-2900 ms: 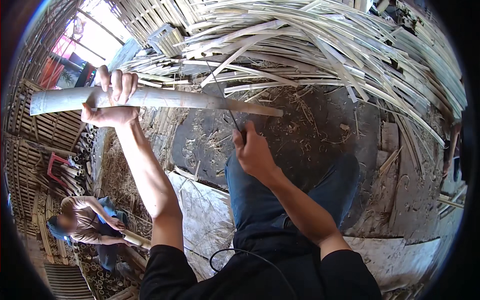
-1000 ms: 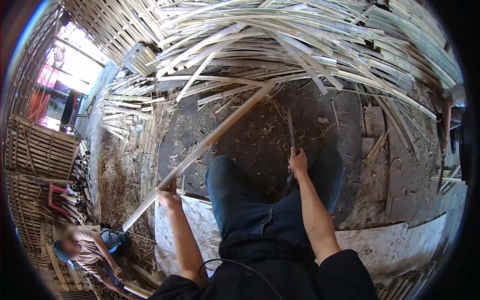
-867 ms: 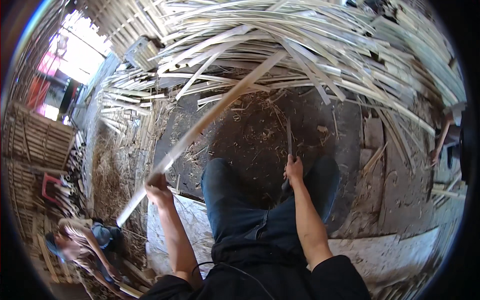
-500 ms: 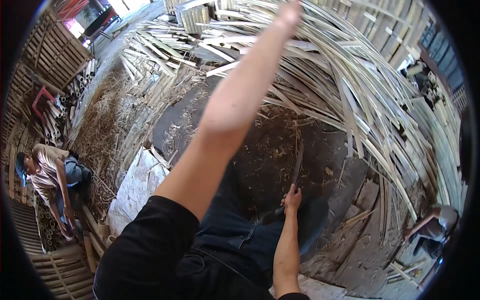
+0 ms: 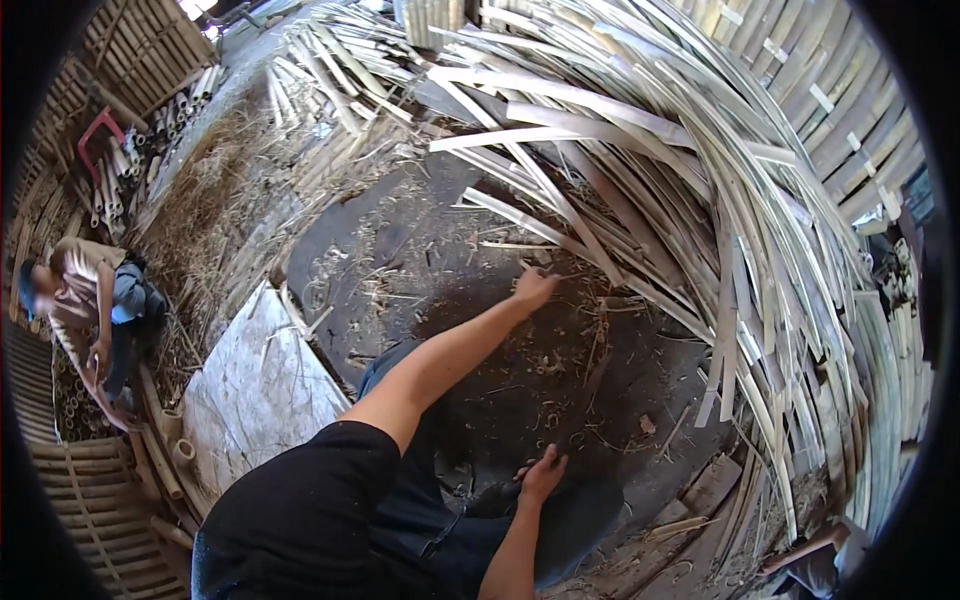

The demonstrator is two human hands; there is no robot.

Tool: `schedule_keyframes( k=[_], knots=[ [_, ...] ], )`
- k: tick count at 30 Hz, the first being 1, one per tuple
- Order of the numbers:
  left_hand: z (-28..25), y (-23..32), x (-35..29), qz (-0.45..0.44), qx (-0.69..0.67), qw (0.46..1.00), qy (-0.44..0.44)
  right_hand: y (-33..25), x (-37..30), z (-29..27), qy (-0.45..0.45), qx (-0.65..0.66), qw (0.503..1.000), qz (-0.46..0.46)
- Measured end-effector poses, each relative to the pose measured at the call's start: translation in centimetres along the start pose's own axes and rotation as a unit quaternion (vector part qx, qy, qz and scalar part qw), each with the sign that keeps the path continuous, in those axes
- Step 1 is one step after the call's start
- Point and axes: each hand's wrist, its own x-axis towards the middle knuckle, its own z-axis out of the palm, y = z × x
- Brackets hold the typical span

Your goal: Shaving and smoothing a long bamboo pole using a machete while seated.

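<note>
My left hand (image 5: 535, 285) is stretched out over the dark floor mat (image 5: 440, 220), its fingers apart and nothing visible in them. Just beyond it lie the nearest ends of a big heap of pale bamboo strips (image 5: 660, 180). Closer to my lap, my right hand (image 5: 543, 472) is closed round the handle of a long knife (image 5: 594, 385). Its dark blade points away from me and barely stands out against the mat. Thin curled shavings (image 5: 545, 365) lie scattered around the blade.
A co-worker (image 5: 95, 300) crouches at the left beside bamboo tubes; another person (image 5: 815, 565) shows partly at the lower right. A pale flat sheet (image 5: 260, 370) lies left of my leg. Behind the tubes is a red frame (image 5: 98, 140); a woven bamboo panel (image 5: 810, 90) borders the upper right.
My left arm has drawn back and down from the far strips to above the mat. My right hand, still gripping the knife, sits slightly lower and further left; the view has shifted.
</note>
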Motion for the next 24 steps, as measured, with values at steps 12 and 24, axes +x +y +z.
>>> schedule_keyframes(
  k=[12,24],
  knots=[
    [4.3,4.5,10.4,0.179,0.259,0.933,0.174,-0.3,0.0,0.1,0.042,0.008,0.999,0.02],
    [6.4,7.7,14.3,-0.051,0.086,0.984,0.147,0.5,0.4,-0.4,0.039,0.001,0.999,0.003]
  ],
)
